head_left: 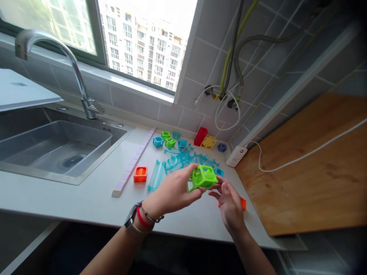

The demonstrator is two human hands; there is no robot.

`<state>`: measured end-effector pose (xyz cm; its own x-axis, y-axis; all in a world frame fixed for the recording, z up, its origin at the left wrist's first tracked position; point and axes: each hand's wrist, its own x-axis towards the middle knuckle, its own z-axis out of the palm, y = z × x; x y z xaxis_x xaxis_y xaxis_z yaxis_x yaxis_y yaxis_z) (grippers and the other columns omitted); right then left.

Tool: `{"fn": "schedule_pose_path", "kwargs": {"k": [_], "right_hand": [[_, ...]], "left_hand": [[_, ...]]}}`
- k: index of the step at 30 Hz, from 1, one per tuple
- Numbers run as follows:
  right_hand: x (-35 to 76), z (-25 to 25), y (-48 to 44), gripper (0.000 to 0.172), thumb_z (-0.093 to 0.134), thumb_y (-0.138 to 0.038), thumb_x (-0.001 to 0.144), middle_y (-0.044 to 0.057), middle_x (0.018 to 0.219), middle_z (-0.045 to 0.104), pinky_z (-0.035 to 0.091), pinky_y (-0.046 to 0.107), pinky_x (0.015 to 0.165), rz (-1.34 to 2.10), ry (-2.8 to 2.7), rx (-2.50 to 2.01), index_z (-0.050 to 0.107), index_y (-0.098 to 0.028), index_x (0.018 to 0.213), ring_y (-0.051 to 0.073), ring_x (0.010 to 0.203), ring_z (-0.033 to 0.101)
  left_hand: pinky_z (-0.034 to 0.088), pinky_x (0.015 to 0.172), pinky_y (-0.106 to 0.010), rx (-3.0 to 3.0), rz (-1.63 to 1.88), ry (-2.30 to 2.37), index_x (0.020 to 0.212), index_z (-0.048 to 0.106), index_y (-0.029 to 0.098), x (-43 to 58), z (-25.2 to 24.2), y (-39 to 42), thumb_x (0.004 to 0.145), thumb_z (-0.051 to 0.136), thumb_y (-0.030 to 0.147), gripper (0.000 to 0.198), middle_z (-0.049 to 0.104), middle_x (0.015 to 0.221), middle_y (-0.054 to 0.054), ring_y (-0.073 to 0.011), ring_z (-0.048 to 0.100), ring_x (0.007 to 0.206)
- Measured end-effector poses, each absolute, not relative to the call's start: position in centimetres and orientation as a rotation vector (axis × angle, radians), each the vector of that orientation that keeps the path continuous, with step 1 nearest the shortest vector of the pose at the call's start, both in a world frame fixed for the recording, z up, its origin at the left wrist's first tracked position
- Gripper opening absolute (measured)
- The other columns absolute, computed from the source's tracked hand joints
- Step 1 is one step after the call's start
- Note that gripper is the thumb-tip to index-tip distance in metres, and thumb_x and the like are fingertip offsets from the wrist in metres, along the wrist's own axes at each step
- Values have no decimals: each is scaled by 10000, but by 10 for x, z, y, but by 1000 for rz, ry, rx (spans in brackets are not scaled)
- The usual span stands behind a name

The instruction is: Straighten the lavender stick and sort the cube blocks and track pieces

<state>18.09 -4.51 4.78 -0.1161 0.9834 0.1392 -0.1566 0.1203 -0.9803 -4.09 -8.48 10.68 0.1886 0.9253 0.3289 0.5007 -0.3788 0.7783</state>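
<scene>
My left hand [183,187] is closed around a green hollow block [205,176] with open, framed sides, held above the counter. A second green frame piece shows at its left, partly hidden by the fingers. Close on the right, my right hand [231,206] has its fingers bent and apart, the fingertips at the block's right edge. Whether they touch it is hard to tell. Behind that hand an orange block [243,203] on the counter is mostly covered. Clear blue track pieces [183,156] lie in a heap beyond both hands.
On the white counter [100,206] stand an orange block [140,174], several green and blue frame blocks [158,142], a red block [200,136] and a yellow one [208,142]. A long pale purple strip [134,160] lies beside the sink [114,137]. A wooden board [309,172] leans at right.
</scene>
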Motion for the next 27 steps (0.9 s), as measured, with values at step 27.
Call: {"fn": "schedule_pose_path", "kwargs": {"k": [27], "right_hand": [[-33,27,207,231,688,-247,848,47,760,775,547,277,667,559,-2524,-1475,743,-172,1059,199,638,725]], "left_hand": [[528,878,-366,1820,979,1240,1274,581,262,-48,26,-97,801,762,419,530,721,1108,-58,-288,683,1008]]}}
